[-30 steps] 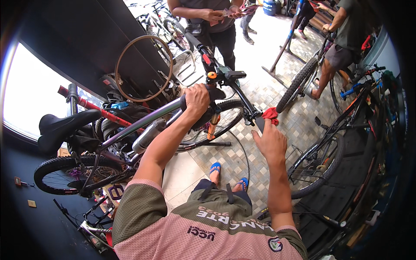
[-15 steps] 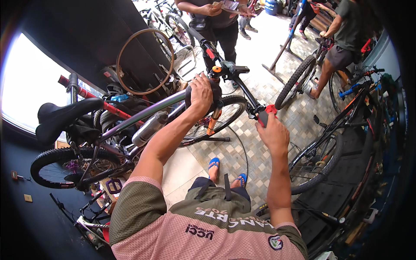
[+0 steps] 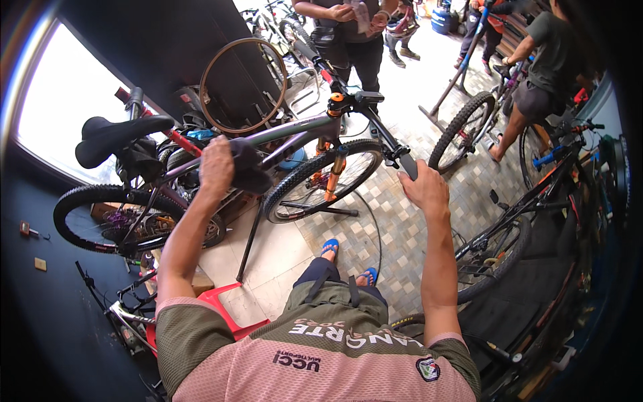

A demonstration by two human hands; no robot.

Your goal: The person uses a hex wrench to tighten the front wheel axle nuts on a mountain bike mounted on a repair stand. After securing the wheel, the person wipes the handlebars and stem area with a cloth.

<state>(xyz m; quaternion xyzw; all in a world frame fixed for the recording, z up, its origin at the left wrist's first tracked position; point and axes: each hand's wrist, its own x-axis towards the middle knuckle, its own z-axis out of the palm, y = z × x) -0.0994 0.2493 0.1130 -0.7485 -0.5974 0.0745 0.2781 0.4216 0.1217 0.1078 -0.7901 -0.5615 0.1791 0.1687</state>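
A purple-grey mountain bike (image 3: 305, 127) with an orange fork (image 3: 336, 175) stands in front of me to the left, its black saddle (image 3: 120, 137) at far left. My left hand (image 3: 218, 167) is closed on a dark, soft piece of cloth (image 3: 249, 166) beside the frame's middle; the cloth and hand hide part of the frame. My right hand (image 3: 427, 186) is wrapped round the near handlebar grip (image 3: 408, 166), whose end its fingers cover. The front wheel (image 3: 325, 181) is turned between my two arms.
A red plastic stool (image 3: 224, 308) is near my left elbow. A bare wheel rim (image 3: 244, 84) leans against the dark panel behind the bike. More bikes (image 3: 495, 234) stand at right, where a person (image 3: 546, 63) straddles one. Another person (image 3: 355, 40) stands beyond the handlebar.
My left hand has moved left with the dark cloth, from the bike's head tube to the middle of the frame. Red stuff by my right hand is now out of sight.
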